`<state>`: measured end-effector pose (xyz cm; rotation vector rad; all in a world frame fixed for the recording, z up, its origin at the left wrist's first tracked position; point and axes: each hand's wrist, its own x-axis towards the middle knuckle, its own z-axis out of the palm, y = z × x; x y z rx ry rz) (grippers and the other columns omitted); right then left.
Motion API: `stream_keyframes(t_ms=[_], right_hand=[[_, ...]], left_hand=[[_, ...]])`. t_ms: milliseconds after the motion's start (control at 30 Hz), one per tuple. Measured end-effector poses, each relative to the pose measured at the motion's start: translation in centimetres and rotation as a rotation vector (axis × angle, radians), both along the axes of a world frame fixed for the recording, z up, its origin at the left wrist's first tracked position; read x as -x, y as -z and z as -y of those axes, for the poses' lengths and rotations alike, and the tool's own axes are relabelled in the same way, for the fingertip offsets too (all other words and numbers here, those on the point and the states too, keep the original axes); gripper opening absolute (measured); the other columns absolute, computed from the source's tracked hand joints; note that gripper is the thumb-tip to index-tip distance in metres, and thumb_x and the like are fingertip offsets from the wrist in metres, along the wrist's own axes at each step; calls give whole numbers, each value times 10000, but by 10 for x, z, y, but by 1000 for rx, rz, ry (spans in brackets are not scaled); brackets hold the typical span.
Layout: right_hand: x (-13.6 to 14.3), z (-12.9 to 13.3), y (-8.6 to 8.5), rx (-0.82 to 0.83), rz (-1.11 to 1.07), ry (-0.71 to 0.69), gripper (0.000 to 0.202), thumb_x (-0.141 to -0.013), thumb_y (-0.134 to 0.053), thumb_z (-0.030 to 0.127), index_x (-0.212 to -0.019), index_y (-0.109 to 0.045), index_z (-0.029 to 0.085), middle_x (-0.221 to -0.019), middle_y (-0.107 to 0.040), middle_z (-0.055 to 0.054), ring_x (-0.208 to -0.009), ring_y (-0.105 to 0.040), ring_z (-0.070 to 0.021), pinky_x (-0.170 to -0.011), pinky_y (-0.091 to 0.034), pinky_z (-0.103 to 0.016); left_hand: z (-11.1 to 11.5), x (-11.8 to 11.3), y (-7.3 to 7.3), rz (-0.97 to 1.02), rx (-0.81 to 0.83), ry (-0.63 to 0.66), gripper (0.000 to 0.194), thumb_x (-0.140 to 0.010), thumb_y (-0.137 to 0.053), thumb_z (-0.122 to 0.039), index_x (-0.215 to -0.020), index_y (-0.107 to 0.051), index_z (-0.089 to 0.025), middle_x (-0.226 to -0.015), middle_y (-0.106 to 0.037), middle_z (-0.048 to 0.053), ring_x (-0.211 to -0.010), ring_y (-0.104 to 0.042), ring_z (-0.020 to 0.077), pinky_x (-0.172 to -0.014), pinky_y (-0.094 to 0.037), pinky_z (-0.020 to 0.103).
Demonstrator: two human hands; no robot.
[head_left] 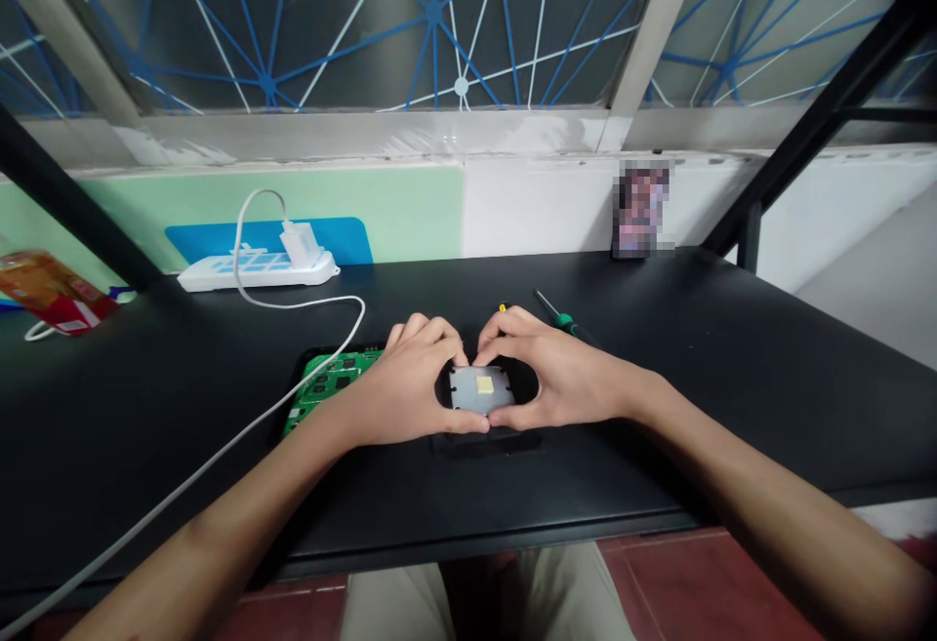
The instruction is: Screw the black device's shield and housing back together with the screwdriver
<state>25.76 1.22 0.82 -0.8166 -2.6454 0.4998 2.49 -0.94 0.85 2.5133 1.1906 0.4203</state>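
Left grip [406,384] and right grip [569,380] both clamped on the plate [466,399], right between them, yellow square [484,384] showing | dark piece [505,444] beneath melts into black tabletop [768,378], outline hard to read | board [326,382] left of left grip, partly covered by it | screwdriver [565,322] just beyond right grip, handle end lost from sight

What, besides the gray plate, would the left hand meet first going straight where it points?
Probably the right hand, which faces the left hand across the gray plate; depth is unclear.
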Motion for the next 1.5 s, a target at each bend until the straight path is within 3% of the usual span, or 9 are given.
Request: stream_keyframes(t_ms=[300, 1500], right_hand=[[1, 0, 0, 6, 43, 8, 462, -726, -800, 468, -1081, -695, 191, -1153, -578, -96, -1083, -522, -255, -972, -468, -419], [-3, 0, -1, 18, 57, 12, 536, -759, -749, 584, -1145, -704, 215, -1184, -574, -112, -1119, -538, -282, -974, -492, -455]], left_hand=[[-2, 1, 1, -32, -45, 35, 432, -762, -795, -576, -1017, -679, -248, -1139, -587, 35, -1067, -479, 288, -908, -368, 422], [-1, 4, 0, -43, -16, 56, 366, -825, -742, -515, -1038, -619, -244, -1131, -600, 27, -1043, -520, 271, -903, -351, 404]])
